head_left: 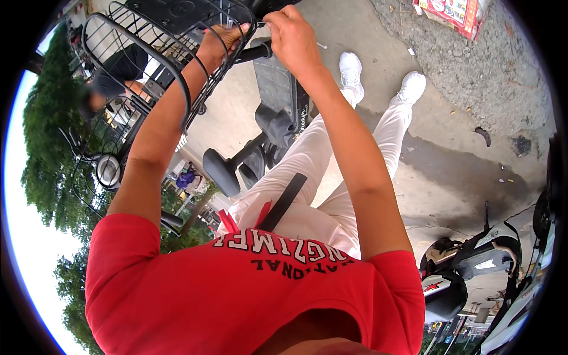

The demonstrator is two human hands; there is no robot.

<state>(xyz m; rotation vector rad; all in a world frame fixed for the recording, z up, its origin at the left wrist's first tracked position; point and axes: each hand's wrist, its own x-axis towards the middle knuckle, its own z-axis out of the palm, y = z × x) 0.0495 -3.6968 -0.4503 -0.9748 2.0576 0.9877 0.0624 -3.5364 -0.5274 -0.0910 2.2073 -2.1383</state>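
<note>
A black wire basket (183, 89) hangs at the upper left on the front of an electric bike (278, 89). My left hand (222, 42) reaches inside it, its fingers closed at the wires of the basket's near side wall. Just outside that wall, my right hand (294, 40) is closed, thumb and fingertips pinched on a small thin metal piece (261, 25) beside the basket's edge. What kind of piece it is cannot be made out. Both fingertips are close together, with the wall between them.
Another person (121, 74) in dark clothing bends down beyond the basket, near another bike's round headlamp (108, 171). A red and white bag (454, 16) lies on rough concrete at the upper right. Parked scooters (467, 266) stand at the lower right.
</note>
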